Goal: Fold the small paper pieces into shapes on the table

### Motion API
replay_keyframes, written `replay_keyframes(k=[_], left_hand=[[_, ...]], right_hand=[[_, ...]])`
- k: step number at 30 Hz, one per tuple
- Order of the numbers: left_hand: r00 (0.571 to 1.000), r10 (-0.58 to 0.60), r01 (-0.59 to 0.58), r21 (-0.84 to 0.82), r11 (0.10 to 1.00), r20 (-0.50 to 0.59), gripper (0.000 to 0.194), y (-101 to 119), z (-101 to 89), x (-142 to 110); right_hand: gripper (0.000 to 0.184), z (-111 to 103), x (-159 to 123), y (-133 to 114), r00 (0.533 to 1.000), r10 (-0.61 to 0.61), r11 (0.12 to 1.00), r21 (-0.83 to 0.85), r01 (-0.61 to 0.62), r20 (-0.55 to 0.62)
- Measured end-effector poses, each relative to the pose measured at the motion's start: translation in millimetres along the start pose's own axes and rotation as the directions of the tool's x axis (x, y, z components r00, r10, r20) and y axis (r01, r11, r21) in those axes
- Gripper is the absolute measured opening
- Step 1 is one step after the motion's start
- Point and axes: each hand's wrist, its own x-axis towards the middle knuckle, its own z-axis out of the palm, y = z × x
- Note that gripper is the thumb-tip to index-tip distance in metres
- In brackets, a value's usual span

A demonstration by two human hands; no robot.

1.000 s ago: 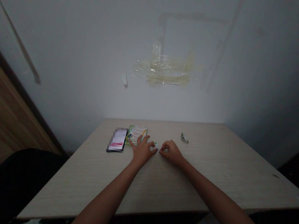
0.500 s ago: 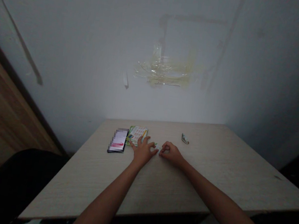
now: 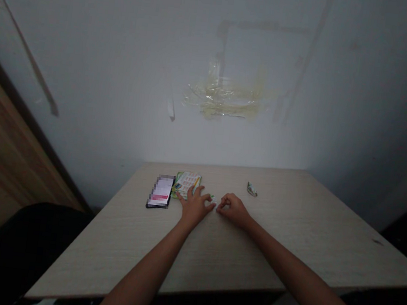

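A small green-white piece (image 3: 213, 200) lies on the table (image 3: 227, 262) between your hands. Left hand (image 3: 194, 207): fingers apart. Right hand (image 3: 234, 210): fingers curled, grip undeterminable. Step appears to be fine handling; next move calls for steadiness.

The left hand (image 3: 192, 207) and right hand (image 3: 234, 208) are bare, with slim fingers (image 3: 190, 190). Bare forearms (image 3: 154, 255) taper to narrow wrists (image 3: 184, 223).
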Motion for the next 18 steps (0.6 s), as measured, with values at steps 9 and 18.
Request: replay_keyframes(k=[9, 18], left_hand=[[1.0, -0.003, 0.004, -0.018, 1.0, 0.011, 0.026, -2, 2.2, 1], [1.0, -0.003, 0.002, -0.024, 1.0, -0.015, 0.023, 0, 2.9, 0]], right_hand=[[0.025, 6, 0, 10, 0.994, 0.085, 0.961, 0.258, -0.098, 0.062], [0.017, 4, 2, 10, 0.992, 0.089, 0.995, 0.042, -0.085, -0.089]])
